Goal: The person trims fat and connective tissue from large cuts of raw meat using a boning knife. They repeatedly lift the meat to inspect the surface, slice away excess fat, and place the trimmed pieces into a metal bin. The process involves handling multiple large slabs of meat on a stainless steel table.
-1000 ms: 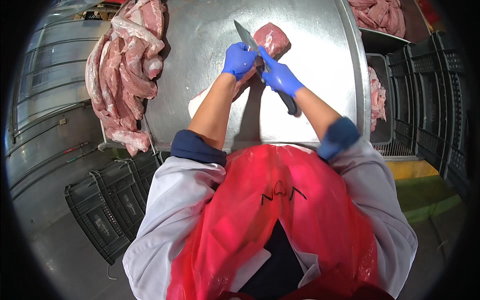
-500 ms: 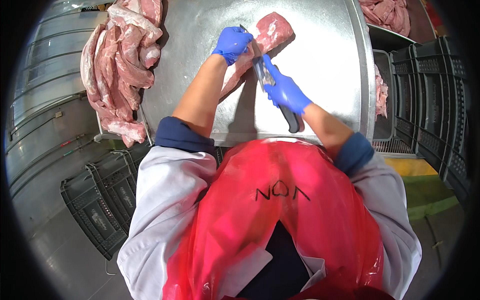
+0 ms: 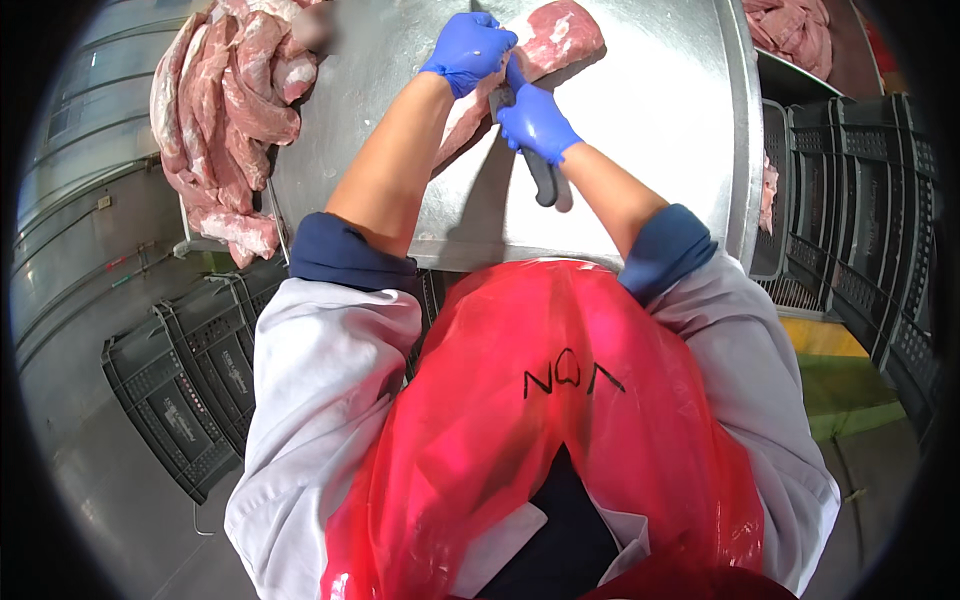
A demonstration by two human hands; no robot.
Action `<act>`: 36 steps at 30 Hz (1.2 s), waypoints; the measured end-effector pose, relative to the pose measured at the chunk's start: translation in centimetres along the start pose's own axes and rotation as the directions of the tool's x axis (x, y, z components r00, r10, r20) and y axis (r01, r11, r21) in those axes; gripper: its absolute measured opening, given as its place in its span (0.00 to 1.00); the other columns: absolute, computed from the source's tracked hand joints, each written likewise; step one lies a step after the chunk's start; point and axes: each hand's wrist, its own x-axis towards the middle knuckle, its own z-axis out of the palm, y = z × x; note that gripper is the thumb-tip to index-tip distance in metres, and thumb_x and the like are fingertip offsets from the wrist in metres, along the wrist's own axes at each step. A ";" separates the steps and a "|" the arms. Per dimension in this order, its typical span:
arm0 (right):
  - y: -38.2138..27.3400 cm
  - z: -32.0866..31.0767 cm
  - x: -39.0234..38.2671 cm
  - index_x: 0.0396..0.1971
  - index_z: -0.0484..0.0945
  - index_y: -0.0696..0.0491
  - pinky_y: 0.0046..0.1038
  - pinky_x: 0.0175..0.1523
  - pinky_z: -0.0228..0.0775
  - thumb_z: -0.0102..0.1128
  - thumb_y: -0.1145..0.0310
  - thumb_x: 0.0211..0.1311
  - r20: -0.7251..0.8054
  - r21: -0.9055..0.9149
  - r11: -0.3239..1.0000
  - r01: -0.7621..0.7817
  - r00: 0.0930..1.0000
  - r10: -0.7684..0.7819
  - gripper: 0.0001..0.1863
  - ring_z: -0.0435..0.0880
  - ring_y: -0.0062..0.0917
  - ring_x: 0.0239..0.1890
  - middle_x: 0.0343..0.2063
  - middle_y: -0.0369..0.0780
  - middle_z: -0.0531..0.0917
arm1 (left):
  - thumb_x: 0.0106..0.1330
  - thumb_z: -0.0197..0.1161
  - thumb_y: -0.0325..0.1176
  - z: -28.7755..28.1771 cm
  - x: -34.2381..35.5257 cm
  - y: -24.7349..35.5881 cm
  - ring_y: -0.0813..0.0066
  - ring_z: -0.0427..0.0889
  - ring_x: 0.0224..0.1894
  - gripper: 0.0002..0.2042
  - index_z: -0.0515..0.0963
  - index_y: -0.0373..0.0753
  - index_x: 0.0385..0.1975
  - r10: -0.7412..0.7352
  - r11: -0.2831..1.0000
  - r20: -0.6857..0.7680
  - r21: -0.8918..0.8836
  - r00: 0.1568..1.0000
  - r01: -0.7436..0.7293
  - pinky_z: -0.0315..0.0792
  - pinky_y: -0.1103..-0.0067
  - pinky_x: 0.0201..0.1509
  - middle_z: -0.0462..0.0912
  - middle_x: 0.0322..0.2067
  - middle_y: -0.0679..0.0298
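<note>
A long piece of raw meat (image 3: 563, 40) lies slantwise on the metal table, its thick end far and its thin end toward me. My left hand (image 3: 468, 52), in a blue glove, is closed on the left side of the meat; its fingertips partly hide what they pinch. Close beside it, my gloved right hand (image 3: 540, 122) grips a knife by its black handle (image 3: 543, 182), whose butt points toward me. Most of the blade is hidden by the hands and the meat.
Strips of raw meat (image 3: 225, 110) are heaped at the table's left edge. The metal table (image 3: 660, 150) has a raised rim. More meat (image 3: 790, 32) fills a container at the far right. Black crates (image 3: 860, 200) stand on the right, and others (image 3: 185, 390) at lower left.
My right hand has come left and away from me with the knife, up against my left hand. The blade showed between the hands before and is now mostly hidden. The view has shifted slightly.
</note>
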 end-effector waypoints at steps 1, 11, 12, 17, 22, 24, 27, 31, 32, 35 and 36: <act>0.6 0.7 -1.1 0.76 0.39 0.53 0.35 0.31 0.78 0.50 0.73 0.62 0.000 -0.019 1.000 0.009 1.000 -0.009 0.45 0.84 0.36 0.23 0.23 0.52 0.82 | 0.60 0.64 0.28 -0.2 -0.4 -0.2 0.79 0.76 0.25 0.05 0.78 0.34 0.25 0.003 0.999 -0.021 -0.045 1.000 -0.004 0.72 0.81 0.29 0.76 0.23 0.66; 2.1 -3.8 -3.7 0.77 0.43 0.28 0.25 0.25 0.74 0.53 0.75 0.68 -0.240 0.018 1.000 0.001 0.971 0.003 0.45 0.76 0.18 0.19 0.21 0.37 0.78 | 0.55 0.72 0.43 -8.5 -8.3 -11.6 0.65 0.81 0.42 0.25 0.76 0.32 0.46 -0.005 0.660 -0.209 0.734 0.978 0.161 0.76 0.68 0.46 0.81 0.43 0.52; 1.6 -4.0 -3.1 0.77 0.43 0.29 0.25 0.25 0.74 0.52 0.75 0.67 -0.227 0.011 1.000 0.007 0.974 -0.005 0.44 0.75 0.18 0.19 0.21 0.37 0.78 | 0.53 0.73 0.44 -7.1 -8.4 -11.1 0.58 0.80 0.48 0.30 0.74 0.32 0.51 0.299 0.589 -0.127 0.804 0.946 -0.079 0.74 0.64 0.51 0.79 0.49 0.49; 1.3 -2.4 0.2 0.77 0.47 0.31 0.24 0.24 0.73 0.52 0.75 0.66 -0.077 0.056 0.996 0.064 0.995 -0.060 0.43 0.74 0.18 0.17 0.17 0.35 0.76 | 0.58 0.69 0.43 -2.5 -7.7 -8.0 0.42 0.81 0.49 0.27 0.68 0.34 0.52 0.185 0.623 -0.055 0.778 0.981 -0.074 0.74 0.57 0.53 0.81 0.48 0.42; 5.1 2.2 -0.1 0.77 0.38 0.39 0.45 0.35 0.76 0.51 0.68 0.66 -0.073 -0.406 0.897 0.176 0.972 -0.224 0.44 0.83 0.50 0.22 0.25 0.58 0.82 | 0.58 0.66 0.38 0.7 -7.9 -5.3 0.39 0.82 0.44 0.22 0.69 0.31 0.46 0.099 0.843 -0.252 0.535 0.962 0.053 0.76 0.57 0.47 0.82 0.42 0.40; 2.9 2.7 -6.1 0.77 0.34 0.38 0.43 0.34 0.77 0.51 0.68 0.66 0.065 -0.224 0.975 0.014 0.998 0.001 0.46 0.85 0.46 0.23 0.24 0.53 0.84 | 0.57 0.65 0.37 3.1 -7.9 -5.7 0.40 0.83 0.42 0.19 0.72 0.31 0.43 0.147 0.871 -0.393 0.486 0.908 0.069 0.77 0.57 0.47 0.82 0.40 0.41; 7.7 2.5 -2.2 0.62 0.67 0.55 0.32 0.39 0.79 0.57 0.68 0.68 0.013 -0.146 0.986 0.078 0.997 -0.077 0.24 0.84 0.28 0.34 0.33 0.43 0.85 | 0.57 0.62 0.33 5.8 -8.1 -4.0 0.43 0.84 0.39 0.15 0.75 0.32 0.41 0.181 0.890 -0.475 0.451 0.861 0.062 0.78 0.57 0.46 0.81 0.36 0.41; 10.2 3.8 -1.4 0.59 0.72 0.58 0.31 0.57 0.74 0.58 0.65 0.72 -0.059 0.221 0.975 -0.009 0.998 0.023 0.21 0.78 0.24 0.52 0.53 0.41 0.79 | 0.61 0.59 0.33 6.6 -6.9 -3.7 0.45 0.84 0.38 0.12 0.75 0.32 0.40 0.195 0.935 -0.604 0.353 0.773 0.039 0.79 0.59 0.44 0.82 0.35 0.43; 9.8 4.7 -2.6 0.62 0.71 0.58 0.31 0.63 0.70 0.56 0.63 0.74 -0.069 0.055 0.998 0.005 0.998 -0.001 0.22 0.76 0.25 0.57 0.58 0.41 0.77 | 0.62 0.58 0.33 6.8 -6.8 -3.9 0.45 0.84 0.38 0.12 0.74 0.32 0.40 0.179 0.942 -0.607 0.333 0.774 0.043 0.79 0.58 0.43 0.81 0.35 0.43; 9.0 5.2 -4.7 0.62 0.70 0.56 0.30 0.56 0.70 0.56 0.65 0.73 0.001 -0.009 0.998 0.056 0.998 -0.056 0.21 0.76 0.23 0.51 0.52 0.40 0.77 | 0.60 0.57 0.29 7.0 -8.5 -3.0 0.45 0.84 0.37 0.10 0.73 0.31 0.39 0.135 0.941 -0.548 0.331 0.826 0.066 0.79 0.57 0.42 0.80 0.34 0.43; 6.9 5.2 -3.6 0.62 0.69 0.56 0.29 0.53 0.70 0.56 0.66 0.73 0.018 -0.003 0.999 0.038 0.999 -0.038 0.21 0.76 0.23 0.49 0.50 0.40 0.77 | 0.58 0.58 0.27 7.2 -8.5 -3.2 0.46 0.84 0.37 0.11 0.73 0.31 0.39 0.145 0.945 -0.542 0.323 0.828 0.046 0.79 0.58 0.42 0.79 0.35 0.42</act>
